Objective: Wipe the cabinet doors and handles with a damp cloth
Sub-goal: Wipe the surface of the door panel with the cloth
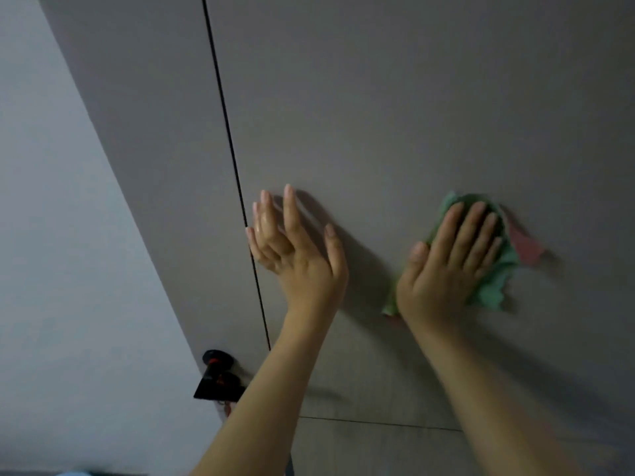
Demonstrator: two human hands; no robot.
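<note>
A tall grey-brown cabinet door (395, 115) fills most of the view. My right hand (446, 266) presses a green and pink cloth (498, 280) flat against the door with straight fingers. My left hand (295, 249) is raised beside it with its fingers spread and straight, close to the door's left edge; whether the fingertips touch the door is unclear. A dark vertical gap (230, 149) divides this door from the narrower panel (144, 115) to its left. No handle shows on the wiped door.
A pale wall (51, 235) runs along the left. A black and red fitting (218, 376) sticks out low on the left panel. A thin horizontal seam (378, 423) crosses the cabinet below my forearms.
</note>
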